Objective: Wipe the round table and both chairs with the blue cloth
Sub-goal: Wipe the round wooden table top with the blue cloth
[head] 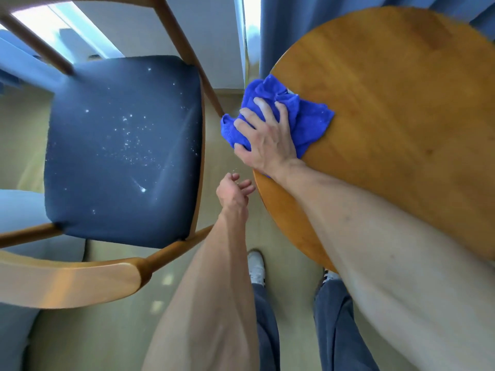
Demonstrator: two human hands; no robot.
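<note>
One blue cloth (278, 113), bunched under gripping right hand (263, 135) at round table (401, 116) rim, sweeping crumbs off; left hand (234, 191) cupped, relaxed, below to catch.

The right hand (267, 140) presses the bunched blue cloth (284, 113) on the round table's (401, 116) left edge, cloth overhanging it. The left hand (234, 191) hangs cupped just below that edge, beside the crumb-speckled chair (123, 151).
</note>
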